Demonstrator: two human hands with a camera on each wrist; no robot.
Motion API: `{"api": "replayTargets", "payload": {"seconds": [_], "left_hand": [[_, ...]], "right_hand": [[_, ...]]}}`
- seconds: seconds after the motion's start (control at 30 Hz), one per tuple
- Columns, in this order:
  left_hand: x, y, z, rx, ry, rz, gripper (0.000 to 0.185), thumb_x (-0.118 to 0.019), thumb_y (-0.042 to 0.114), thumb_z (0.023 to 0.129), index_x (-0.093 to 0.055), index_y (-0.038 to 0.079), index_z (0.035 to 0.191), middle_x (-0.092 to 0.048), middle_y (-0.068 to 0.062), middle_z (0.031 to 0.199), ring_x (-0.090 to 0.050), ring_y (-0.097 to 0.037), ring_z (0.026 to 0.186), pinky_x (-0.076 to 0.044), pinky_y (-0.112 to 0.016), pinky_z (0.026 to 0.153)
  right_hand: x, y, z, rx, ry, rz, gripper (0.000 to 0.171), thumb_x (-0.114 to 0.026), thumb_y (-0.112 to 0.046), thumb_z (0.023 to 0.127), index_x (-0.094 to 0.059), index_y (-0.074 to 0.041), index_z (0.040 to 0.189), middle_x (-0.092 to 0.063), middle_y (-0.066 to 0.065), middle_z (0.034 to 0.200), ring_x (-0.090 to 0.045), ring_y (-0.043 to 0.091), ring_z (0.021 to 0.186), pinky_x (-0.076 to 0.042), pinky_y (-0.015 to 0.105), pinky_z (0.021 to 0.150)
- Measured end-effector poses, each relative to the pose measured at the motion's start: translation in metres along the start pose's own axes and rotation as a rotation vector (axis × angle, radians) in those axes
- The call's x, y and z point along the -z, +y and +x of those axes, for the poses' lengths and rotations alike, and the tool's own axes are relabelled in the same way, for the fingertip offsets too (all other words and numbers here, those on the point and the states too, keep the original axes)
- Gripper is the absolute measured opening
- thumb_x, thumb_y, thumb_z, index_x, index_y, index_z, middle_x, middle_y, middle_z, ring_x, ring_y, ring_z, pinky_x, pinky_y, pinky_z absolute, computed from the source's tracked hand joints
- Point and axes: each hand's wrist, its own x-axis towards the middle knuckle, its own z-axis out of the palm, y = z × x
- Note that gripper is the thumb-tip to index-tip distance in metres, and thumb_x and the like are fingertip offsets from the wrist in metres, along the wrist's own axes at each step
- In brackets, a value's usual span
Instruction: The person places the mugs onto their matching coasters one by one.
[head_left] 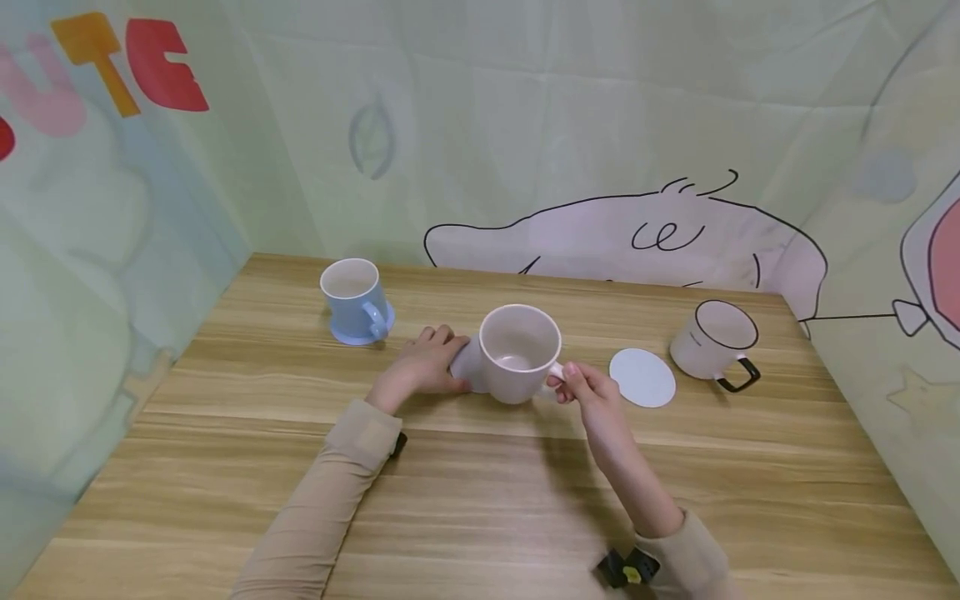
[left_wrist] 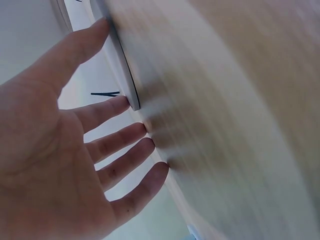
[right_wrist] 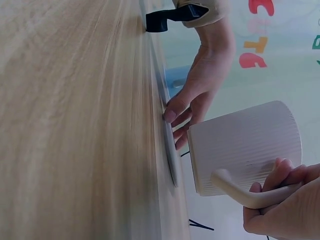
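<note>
The right hand (head_left: 588, 385) grips the handle of a pale pink mug (head_left: 519, 352), fingers curled round it, and holds the mug just above the worktop (head_left: 480, 492) near its middle; the right wrist view shows a gap between the mug's base and a thin pale coaster (head_left: 467, 364) below it. The left hand (head_left: 426, 362) lies on the worktop just left of the mug, fingers fairly straight, with its fingertips (left_wrist: 131, 103) pressing on the coaster's left edge. The coaster lies flat, mostly hidden behind the mug in the head view.

Far left on the worktop stands a blue mug (head_left: 353, 300) on a blue coaster (head_left: 341, 335), its handle turned toward the near right. To the right of the pink mug lies a white round coaster (head_left: 642, 377), bare, and just beyond it to the right stands a white mug with a dark rim and a dark handle (head_left: 714, 339). Printed cloth panels (head_left: 525, 125) wall in the worktop on the left, far and right sides.
</note>
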Motion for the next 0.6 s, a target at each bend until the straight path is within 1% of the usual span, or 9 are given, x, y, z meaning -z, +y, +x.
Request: {"api": "replayTargets", "payload": {"seconds": [0.17, 0.37, 0.6], "left_hand": [[0.001, 0.000, -0.001, -0.008, -0.003, -0.001, 0.077, -0.071, 0.041, 0.081, -0.040, 0.011, 0.145, -0.044, -0.015, 0.138, -0.038, -0.033, 0.126, -0.038, -0.056, 0.102], [0.001, 0.000, -0.002, -0.023, 0.012, 0.013, 0.076, -0.072, 0.040, 0.080, -0.042, 0.011, 0.144, -0.045, -0.016, 0.135, -0.039, -0.034, 0.124, -0.040, -0.056, 0.100], [0.001, -0.001, -0.002, -0.013, 0.007, -0.001, 0.077, -0.072, 0.040, 0.081, -0.041, 0.011, 0.145, -0.044, -0.014, 0.137, -0.038, -0.032, 0.125, -0.037, -0.056, 0.103]], "right_hand": [[-0.004, 0.002, 0.003, -0.001, 0.003, 0.019, 0.032, -0.044, -0.009, 0.101, -0.059, 0.019, 0.105, -0.063, -0.012, 0.072, -0.052, 0.005, 0.066, -0.045, 0.019, 0.073], [-0.008, 0.004, 0.008, -0.029, 0.018, 0.051, 0.031, -0.043, -0.007, 0.101, -0.059, 0.019, 0.105, -0.063, -0.012, 0.070, -0.051, 0.005, 0.064, -0.045, 0.019, 0.072], [-0.010, 0.005, 0.012, -0.036, 0.015, 0.049, 0.030, -0.044, -0.010, 0.101, -0.061, 0.015, 0.103, -0.063, -0.010, 0.071, -0.051, 0.005, 0.065, -0.044, 0.020, 0.075]]}}
